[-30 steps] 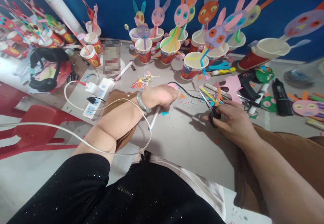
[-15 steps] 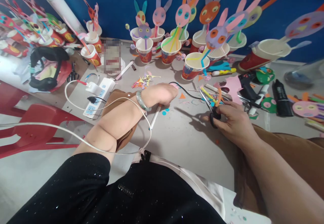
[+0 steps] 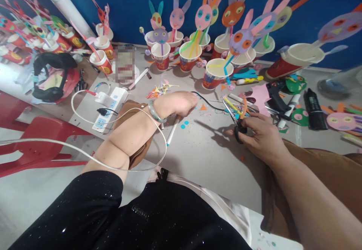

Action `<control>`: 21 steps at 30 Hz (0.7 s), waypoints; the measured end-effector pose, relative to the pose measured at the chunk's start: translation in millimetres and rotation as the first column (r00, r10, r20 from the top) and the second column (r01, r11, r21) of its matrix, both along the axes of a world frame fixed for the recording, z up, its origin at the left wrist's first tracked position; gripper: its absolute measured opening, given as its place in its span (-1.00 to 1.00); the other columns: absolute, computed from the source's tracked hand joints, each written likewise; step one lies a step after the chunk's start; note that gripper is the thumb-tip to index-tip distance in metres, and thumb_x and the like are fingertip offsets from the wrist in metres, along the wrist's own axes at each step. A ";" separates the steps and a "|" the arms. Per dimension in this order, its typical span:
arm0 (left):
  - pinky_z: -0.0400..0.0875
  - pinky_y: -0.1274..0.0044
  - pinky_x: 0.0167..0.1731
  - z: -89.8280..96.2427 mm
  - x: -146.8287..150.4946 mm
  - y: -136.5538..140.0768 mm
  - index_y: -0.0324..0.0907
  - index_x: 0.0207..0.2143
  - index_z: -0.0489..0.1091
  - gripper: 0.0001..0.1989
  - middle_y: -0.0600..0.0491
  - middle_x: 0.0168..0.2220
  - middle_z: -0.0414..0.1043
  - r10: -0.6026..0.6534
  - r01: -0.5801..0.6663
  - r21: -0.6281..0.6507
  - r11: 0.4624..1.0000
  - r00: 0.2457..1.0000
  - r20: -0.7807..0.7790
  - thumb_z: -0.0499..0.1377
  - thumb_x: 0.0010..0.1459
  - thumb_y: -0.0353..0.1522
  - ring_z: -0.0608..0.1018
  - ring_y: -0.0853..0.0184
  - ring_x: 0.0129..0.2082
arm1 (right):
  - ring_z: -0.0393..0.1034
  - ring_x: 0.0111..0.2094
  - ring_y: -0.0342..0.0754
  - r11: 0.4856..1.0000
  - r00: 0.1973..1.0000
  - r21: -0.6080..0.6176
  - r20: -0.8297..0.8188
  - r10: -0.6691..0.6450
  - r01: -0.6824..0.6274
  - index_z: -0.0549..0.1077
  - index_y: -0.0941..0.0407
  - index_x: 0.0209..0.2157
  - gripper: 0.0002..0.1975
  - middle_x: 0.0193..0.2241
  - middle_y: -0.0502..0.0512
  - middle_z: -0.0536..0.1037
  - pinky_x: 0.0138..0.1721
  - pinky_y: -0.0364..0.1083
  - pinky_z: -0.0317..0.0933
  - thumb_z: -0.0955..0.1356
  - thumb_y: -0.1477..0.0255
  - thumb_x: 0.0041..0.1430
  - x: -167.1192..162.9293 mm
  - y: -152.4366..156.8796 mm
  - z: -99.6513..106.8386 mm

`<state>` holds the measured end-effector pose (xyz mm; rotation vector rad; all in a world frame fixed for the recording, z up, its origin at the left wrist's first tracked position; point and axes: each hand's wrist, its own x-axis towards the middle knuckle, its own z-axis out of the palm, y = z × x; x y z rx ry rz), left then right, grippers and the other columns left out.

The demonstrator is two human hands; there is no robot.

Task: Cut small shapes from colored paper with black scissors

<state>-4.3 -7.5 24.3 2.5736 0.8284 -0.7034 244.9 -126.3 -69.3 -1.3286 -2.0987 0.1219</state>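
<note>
My right hand (image 3: pixel 261 133) grips a pair of scissors (image 3: pixel 232 113) by the black handles, with the blades pointing up and left above the table. A curved orange paper strip (image 3: pixel 244 106) shows right beside the scissors. Further left, my left hand (image 3: pixel 183 103) is low over the table, back of the hand up and fingers curled under; what they hold, if anything, is hidden. Close to it lie blue paper dots (image 3: pixel 183 126), an orange paper triangle (image 3: pixel 203 107) and a white marker (image 3: pixel 173 130).
Paper cups (image 3: pixel 191 58) with rabbit-faced paper figures line the blue wall. Pink scrap paper (image 3: pixel 259 98), a black glue gun (image 3: pixel 277 98) and a black marker (image 3: pixel 314 108) lie to the right. A power strip (image 3: pixel 111 108) sits left; a white cable (image 3: pixel 93 154) crosses my left arm.
My left hand has shifted slightly left, and the pinkish bit by its fingertips no longer shows clearly. My right hand and the scissors stay almost still.
</note>
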 end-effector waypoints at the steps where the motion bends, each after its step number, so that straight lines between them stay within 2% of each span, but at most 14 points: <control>1: 0.17 0.52 -0.49 0.9 -0.7 0.2 -0.31 -0.30 0.59 -0.73 -0.05 -0.35 0.60 0.006 -0.006 0.004 1.000 1.000 0.003 0.15 -0.03 -0.59 0.38 0.39 -0.51 | 0.28 -0.58 -0.06 1.000 1.000 0.006 0.004 0.004 -0.004 0.20 0.05 -0.55 -0.57 -0.65 -0.10 0.34 -0.10 0.10 0.27 0.35 0.09 0.24 -0.1 0.1 0.5; 7: 0.18 0.47 -0.48 1.7 -0.8 0.4 -0.28 -0.34 0.61 -0.72 -0.08 -0.37 0.61 -0.015 0.015 0.003 1.000 1.000 0.009 0.13 -0.05 -0.58 0.41 0.34 -0.51 | 0.27 -0.59 -0.05 1.000 1.000 0.031 0.030 0.006 -0.007 0.19 0.04 -0.55 -0.57 -0.66 -0.08 0.35 -0.14 0.10 0.27 0.32 0.10 0.27 -1.7 0.1 2.8; 14: 0.20 0.48 -0.45 -3.1 -6.2 3.2 -0.27 -0.32 0.62 -0.67 -0.06 -0.44 0.58 -0.042 0.050 -0.117 0.992 0.997 0.072 0.14 -0.13 -0.60 0.39 0.36 -0.55 | 0.25 -0.60 -0.05 0.999 1.000 -0.031 0.007 -0.008 0.008 0.19 0.04 -0.56 -0.55 -0.68 -0.09 0.34 -0.11 0.10 0.27 0.34 0.06 0.23 -1.6 -0.1 5.2; 21: 0.20 0.48 -0.44 6.6 0.8 -6.5 -0.25 -0.37 0.62 -0.77 -0.02 -0.44 0.58 -0.191 0.192 -0.024 0.981 0.981 0.043 0.21 -0.07 -0.57 0.39 0.36 -0.51 | 0.30 -0.57 -0.03 0.999 1.000 -0.051 0.017 -0.017 0.018 0.18 0.03 -0.58 -0.54 -0.68 -0.07 0.36 -0.08 0.12 0.28 0.32 0.04 0.24 -2.4 -0.1 7.3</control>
